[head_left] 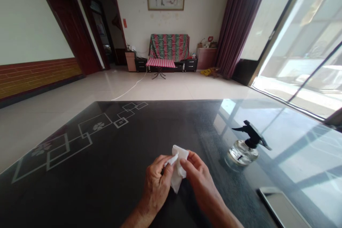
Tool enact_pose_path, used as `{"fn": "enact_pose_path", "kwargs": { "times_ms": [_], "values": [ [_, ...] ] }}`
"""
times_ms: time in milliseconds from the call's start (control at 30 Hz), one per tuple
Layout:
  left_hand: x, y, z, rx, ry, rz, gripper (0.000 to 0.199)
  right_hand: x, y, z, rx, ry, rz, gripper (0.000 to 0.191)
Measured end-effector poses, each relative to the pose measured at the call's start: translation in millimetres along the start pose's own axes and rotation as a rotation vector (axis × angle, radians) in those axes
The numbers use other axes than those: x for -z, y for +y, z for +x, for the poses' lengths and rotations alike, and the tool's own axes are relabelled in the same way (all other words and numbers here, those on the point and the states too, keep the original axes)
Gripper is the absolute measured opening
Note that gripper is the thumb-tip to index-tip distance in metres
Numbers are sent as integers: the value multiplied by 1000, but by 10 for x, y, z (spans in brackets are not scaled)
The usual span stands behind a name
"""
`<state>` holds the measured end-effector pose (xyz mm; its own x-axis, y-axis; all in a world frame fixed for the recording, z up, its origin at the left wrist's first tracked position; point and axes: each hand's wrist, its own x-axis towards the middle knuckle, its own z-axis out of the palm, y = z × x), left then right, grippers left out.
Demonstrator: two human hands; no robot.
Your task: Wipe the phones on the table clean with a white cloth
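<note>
Between my two hands is a crumpled white tissue (176, 178), held above the dark glossy table (112, 185). My left hand (157, 181) pinches its left edge between thumb and fingers. On the other side, my right hand (199, 172) grips the tissue with the thumb on top and the fingers behind. To the right of my hands stands a clear spray bottle (242, 153) with a black trigger head, upright on the tabletop and touched by neither hand.
A phone (284, 208) lies at the table's front right. Pale square and flower patterns (98, 126) mark the left side. Beyond the far edge are a tiled floor (173, 89), a small folding table (160, 63), a low black cabinet (190, 65) and a bright glass door (299, 42).
</note>
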<state>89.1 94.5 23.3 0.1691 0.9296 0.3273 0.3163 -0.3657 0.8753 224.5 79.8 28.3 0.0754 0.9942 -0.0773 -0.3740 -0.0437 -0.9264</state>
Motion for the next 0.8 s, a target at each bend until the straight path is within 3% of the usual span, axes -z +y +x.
{"fn": "enact_pose_path", "kwargs": {
  "times_ms": [167, 267, 433, 600, 800],
  "values": [
    [28, -120, 46, 158, 61, -71, 29, 53, -14, 68, -45, 68, -62, 18],
    [70, -183, 93, 257, 103, -54, 32, 91, -3, 80, -104, 90, 39, 17],
    [99, -196, 136, 367, 74, -149, 37, 99, 31, 97, -133, 51, 177, 21],
    [75, -181, 142, 453, 97, -376, 31, 153, 49, 109, -102, 96, -47, 30],
    [92, -49, 144, 583, 70, -795, 24, 180, -146, 65, -20, 208, -219, 40]
  ]
}}
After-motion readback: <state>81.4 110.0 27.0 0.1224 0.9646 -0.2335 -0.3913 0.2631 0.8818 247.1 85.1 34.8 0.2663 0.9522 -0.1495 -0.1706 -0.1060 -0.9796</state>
